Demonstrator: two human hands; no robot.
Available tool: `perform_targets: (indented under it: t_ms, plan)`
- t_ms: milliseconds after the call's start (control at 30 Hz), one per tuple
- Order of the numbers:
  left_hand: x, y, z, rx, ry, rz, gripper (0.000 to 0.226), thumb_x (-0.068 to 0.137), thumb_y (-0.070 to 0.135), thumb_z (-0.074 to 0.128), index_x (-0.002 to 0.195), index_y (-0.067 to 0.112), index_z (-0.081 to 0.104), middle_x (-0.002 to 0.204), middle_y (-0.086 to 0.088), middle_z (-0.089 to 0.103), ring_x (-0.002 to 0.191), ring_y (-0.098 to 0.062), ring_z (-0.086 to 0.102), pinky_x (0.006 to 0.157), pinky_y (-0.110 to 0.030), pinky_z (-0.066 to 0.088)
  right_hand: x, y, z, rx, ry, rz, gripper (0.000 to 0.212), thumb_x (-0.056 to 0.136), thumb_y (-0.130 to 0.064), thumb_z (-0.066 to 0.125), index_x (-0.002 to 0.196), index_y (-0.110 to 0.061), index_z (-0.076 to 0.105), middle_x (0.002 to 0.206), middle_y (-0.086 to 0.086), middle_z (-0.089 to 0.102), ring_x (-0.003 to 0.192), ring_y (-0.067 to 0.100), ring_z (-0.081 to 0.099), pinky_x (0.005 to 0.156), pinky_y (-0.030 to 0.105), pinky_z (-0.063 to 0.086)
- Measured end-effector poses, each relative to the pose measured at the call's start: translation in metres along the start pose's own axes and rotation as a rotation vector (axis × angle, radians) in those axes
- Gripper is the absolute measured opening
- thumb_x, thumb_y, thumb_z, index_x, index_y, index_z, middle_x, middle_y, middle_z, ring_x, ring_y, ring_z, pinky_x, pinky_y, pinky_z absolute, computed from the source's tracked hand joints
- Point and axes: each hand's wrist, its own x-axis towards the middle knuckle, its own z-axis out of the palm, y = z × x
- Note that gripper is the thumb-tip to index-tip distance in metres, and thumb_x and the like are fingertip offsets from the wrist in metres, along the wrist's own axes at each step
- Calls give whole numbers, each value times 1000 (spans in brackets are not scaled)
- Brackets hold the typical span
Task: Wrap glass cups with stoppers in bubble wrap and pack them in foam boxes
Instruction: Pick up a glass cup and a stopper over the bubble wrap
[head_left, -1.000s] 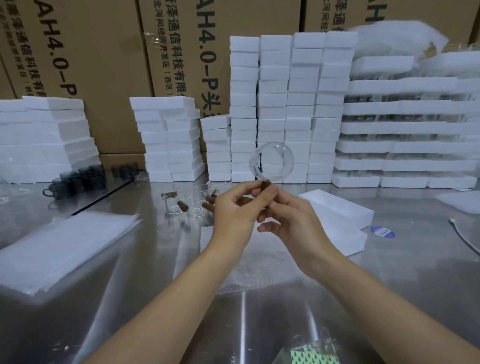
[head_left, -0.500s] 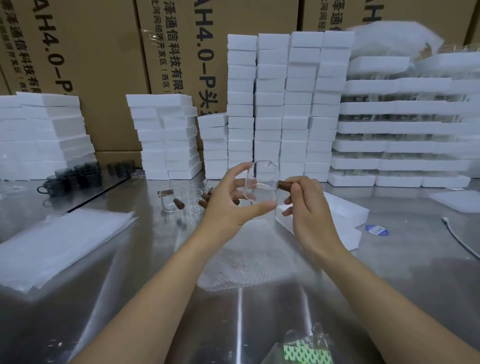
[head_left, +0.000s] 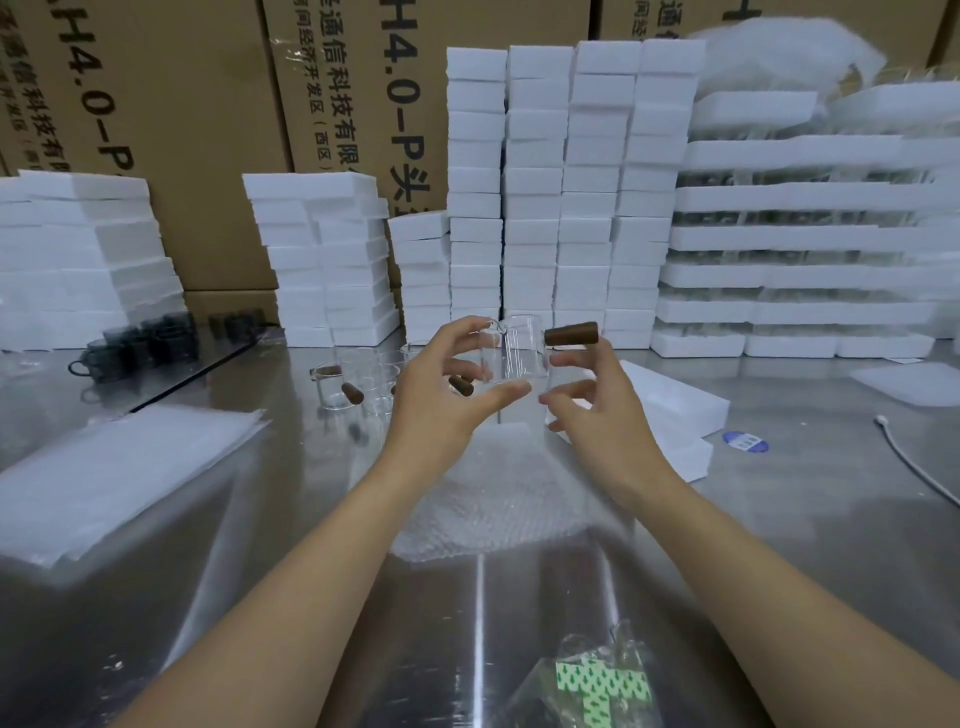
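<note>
While left hand (head_left: 441, 400) fingers pinch the glass cup (head_left: 519, 353), right hand (head_left: 602, 421) fingers spread beside it. One-handed, slick glass could slip and crack

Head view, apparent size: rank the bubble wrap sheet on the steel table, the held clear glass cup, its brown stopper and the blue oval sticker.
1. bubble wrap sheet
2. clear glass cup
3. brown stopper and blue oval sticker look alike; unranked.
</note>
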Motion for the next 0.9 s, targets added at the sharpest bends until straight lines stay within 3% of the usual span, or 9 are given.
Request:
perform_targets:
  t_ms: [67,233,333,400,500,567,700,800,900]
  plan:
    - [0,0,0,-24,-27,-8,66,78,26,98,134,37,66,123,21,74,103,-14,74,88,-61,61,-1,0,3,42,-70,-8,54,96,-16,70,134,-47,49,129,-22,60,106,11,70,88,49,63]
    - [-1,-3,2,-70,-124,-28,64,80,18,96,133,38,66,124,15,77,102,-7,73,95,-55,62,-2,2,5,122,-146,-34,77,93,-20,77,151,-53,39,140,-17,59,108,9,72,89,35,60]
    - [1,-6,0,-76,-167,-55,67,80,18,95,138,36,66,125,12,76,106,-6,72,98,-44,62,0,4,3,107,-152,-26,68,93,-22,79,148,-47,47,139,-17,61,105,11,72,82,34,61]
    - [2,-8,-2,-65,-186,-59,75,77,21,97,144,32,63,129,13,74,107,-3,71,97,-34,60,2,5,1,56,-146,-25,59,92,-27,80,143,-41,53,136,-21,62,105,9,71,86,38,62]
    - [3,-13,-4,27,-177,-26,92,76,30,98,153,45,50,134,23,64,110,2,68,90,-20,53,5,10,-2,-46,-130,-34,50,89,-35,83,131,-39,56,130,-30,60,107,0,68,88,31,58]
    - [3,-19,-6,140,-157,30,94,79,32,97,154,54,44,137,26,59,115,-2,64,89,-22,54,6,15,-4,-168,-127,-70,49,88,-41,83,129,-40,56,126,-31,59,109,-3,65,87,27,55]
    - [1,-26,-5,352,-163,166,79,84,34,91,146,60,50,134,29,60,118,-1,56,88,-19,43,7,22,-9,-457,-129,-204,65,91,-39,80,148,-37,48,134,-20,55,116,0,57,100,29,49]
    - [2,-29,-5,369,-157,197,56,85,36,89,130,56,60,125,33,65,113,-3,56,86,-25,42,8,22,-10,-532,-116,-282,68,92,-38,77,152,-36,45,139,-18,53,124,6,52,107,28,44]
    - [3,-28,-7,356,-147,199,63,85,35,90,132,59,56,125,36,65,115,-6,57,86,-25,43,9,20,-12,-565,-117,-310,70,93,-39,77,154,-35,43,142,-16,52,128,10,49,110,28,40]
